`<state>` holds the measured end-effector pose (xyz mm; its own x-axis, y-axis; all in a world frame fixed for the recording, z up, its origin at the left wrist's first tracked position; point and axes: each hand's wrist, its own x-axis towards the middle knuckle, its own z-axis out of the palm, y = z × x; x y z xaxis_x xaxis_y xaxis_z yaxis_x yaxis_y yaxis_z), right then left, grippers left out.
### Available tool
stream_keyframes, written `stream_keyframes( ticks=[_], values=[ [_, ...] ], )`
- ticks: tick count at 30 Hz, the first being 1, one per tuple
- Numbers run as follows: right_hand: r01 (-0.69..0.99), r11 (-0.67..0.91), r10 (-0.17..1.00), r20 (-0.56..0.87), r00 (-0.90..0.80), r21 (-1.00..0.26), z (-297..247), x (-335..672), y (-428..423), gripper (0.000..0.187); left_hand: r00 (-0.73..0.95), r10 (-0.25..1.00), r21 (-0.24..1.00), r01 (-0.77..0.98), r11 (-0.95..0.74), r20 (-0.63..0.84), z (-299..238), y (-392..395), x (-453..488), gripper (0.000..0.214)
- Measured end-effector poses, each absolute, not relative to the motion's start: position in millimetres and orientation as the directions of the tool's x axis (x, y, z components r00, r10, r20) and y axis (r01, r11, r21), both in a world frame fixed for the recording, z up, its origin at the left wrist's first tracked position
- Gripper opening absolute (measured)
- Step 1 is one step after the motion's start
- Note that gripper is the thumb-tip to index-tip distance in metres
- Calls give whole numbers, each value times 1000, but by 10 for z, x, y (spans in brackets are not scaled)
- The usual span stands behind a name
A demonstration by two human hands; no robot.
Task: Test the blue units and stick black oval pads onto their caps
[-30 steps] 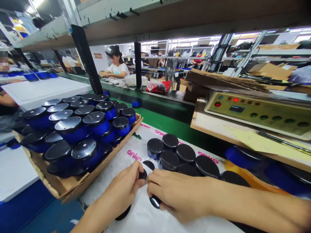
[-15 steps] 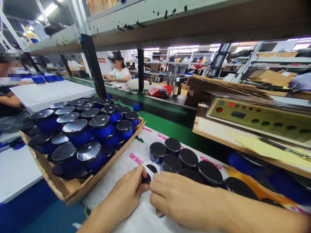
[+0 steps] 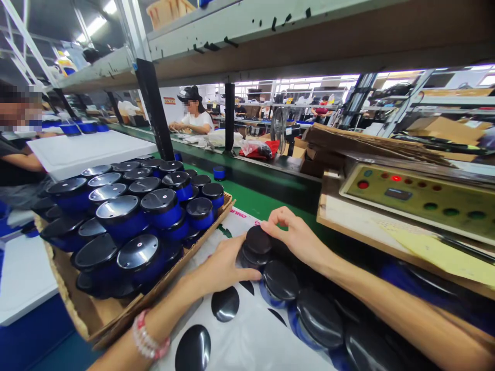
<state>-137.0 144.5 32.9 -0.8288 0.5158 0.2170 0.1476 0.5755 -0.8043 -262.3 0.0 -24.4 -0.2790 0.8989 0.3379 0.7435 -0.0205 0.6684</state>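
A black round sticker lies over the top of a small blue container with a black lid, slightly off its edge. My right hand pinches the sticker's right edge between thumb and forefinger. Around the container's left side wraps my left hand, its thumb at the front. Beneath my left wrist, a white backing sheet carries several black round stickers. More black-lidded blue containers run in a row toward the lower right, partly behind my right forearm.
At left, a cardboard tray is piled with black-topped blue containers. A control box rests on a wooden shelf at right. Overhead runs a long shelf. Co-workers sit at left and beyond the green belt.
Both hands have moved up and forward from the backing sheet to the far-left container in the row. The black sticker is now over that container, and several stickers on the sheet have come into view.
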Motion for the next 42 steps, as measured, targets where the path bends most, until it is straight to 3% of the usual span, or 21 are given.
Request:
stream_keyframes(
  ticks=[6, 13, 42],
  values=[
    [196, 579, 511, 165, -844, -791, 111, -1448, 1438, 27, -330, 923, 819, 572, 30, 197, -333, 64, -2614, 58],
    [224, 629, 485, 150, -862, -744, 90, -1444, 1431, 28, -384, 917, 870, 483, 100, 108, -337, 42, -2595, 62],
    [227, 887, 369, 321, -873, -403, -37, -1447, 1390, 21, -394, 916, 851, 505, 143, 80, -317, 38, -2581, 59]
  ],
)
